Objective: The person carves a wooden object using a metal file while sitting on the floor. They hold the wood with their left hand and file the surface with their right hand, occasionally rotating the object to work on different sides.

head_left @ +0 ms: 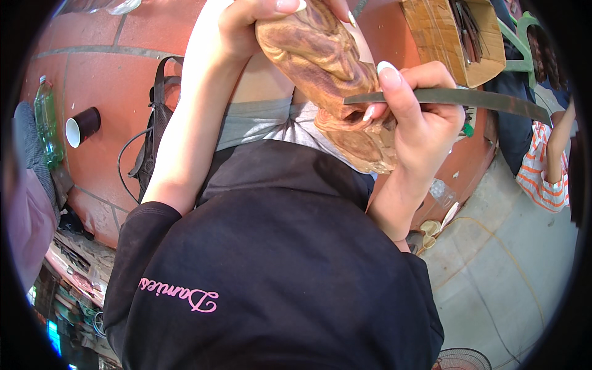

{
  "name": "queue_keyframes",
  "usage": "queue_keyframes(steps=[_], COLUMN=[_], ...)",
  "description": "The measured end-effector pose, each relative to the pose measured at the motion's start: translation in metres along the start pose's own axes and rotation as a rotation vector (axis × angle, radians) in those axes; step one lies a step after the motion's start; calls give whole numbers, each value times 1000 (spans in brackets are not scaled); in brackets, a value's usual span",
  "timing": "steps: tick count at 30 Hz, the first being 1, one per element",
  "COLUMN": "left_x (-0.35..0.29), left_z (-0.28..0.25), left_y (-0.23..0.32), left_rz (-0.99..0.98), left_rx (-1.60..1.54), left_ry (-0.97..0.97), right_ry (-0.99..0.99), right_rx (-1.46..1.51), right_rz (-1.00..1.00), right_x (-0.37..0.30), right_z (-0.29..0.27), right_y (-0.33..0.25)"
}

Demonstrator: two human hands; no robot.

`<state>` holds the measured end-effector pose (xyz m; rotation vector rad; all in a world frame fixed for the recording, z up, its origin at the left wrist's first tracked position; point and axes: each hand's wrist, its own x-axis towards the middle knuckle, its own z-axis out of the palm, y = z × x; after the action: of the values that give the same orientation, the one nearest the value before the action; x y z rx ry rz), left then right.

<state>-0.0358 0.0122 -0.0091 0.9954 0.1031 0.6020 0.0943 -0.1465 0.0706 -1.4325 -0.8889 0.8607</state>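
Observation:
A carved brown wooden figure (320,68) with swirling grain is held up over my lap. My left hand (246,24) grips its upper end at the top of the picture. My right hand (419,123) wraps around a long flat dark metal tool (468,98); the tool's tip rests in a carved groove of the wood, with my index finger pressed along the blade. The lower end of the carving leans against my right palm. My black shirt with pink lettering (271,277) fills the lower middle.
A red tiled floor (105,80) holds a dark paper cup (81,126), a green plastic bottle (46,120) and a black bag with straps (157,129). A wooden box of tools (450,37) stands top right. Another person in an orange striped garment (542,166) sits at the right edge.

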Motion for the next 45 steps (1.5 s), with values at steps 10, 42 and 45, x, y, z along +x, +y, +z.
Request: queue_keyframes(steps=[10, 42, 45], left_x=[1, -1, -3], left_z=[1, 7, 12], left_y=[0, 10, 15], left_rz=[14, -24, -66], left_rx=[24, 39, 26], left_ry=[10, 53, 123], right_ry=[81, 105, 72], right_rx=[-33, -40, -57], right_rz=[-41, -58, -59], right_x=[-2, -3, -2], right_z=[-3, -6, -8], right_y=[3, 9, 10])
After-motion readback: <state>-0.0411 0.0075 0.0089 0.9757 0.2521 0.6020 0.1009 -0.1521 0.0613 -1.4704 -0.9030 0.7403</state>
